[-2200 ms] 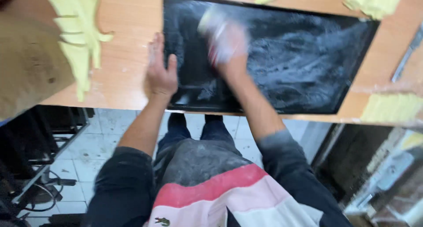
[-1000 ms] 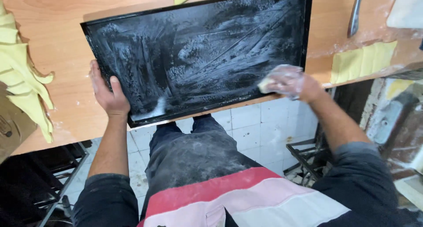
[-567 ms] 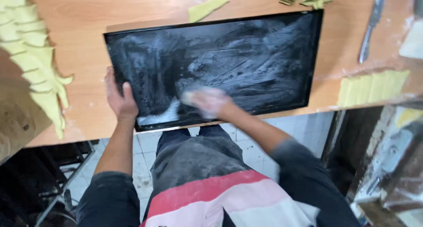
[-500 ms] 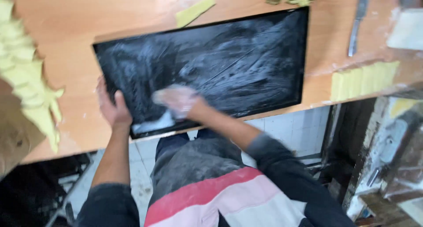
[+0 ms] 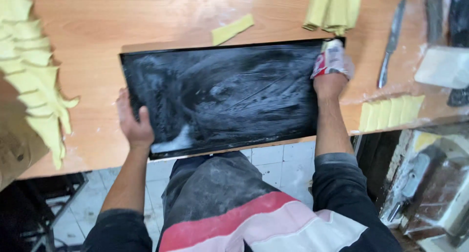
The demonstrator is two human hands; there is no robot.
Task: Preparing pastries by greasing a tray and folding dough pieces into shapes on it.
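A black rectangular baking tray (image 5: 220, 93), smeared with whitish grease streaks, lies on the wooden table (image 5: 146, 22) with its near edge over the table's front. My left hand (image 5: 133, 122) grips the tray's near left corner, thumb on its surface. At the tray's far right corner my right hand (image 5: 331, 73) presses a crumpled red-and-white wrapper (image 5: 328, 61) onto it.
Pale yellow dough pieces lie in a row along the left (image 5: 31, 86), as a strip (image 5: 232, 29) behind the tray, a bundle (image 5: 333, 7) at the back right and cut squares (image 5: 391, 110) at the right front. A knife (image 5: 391, 42) and a white scraper (image 5: 442, 66) sit on the right.
My right hand has swept with the wrapper from the tray's near left middle to its far right corner. My left hand has kept its hold on the near left corner.
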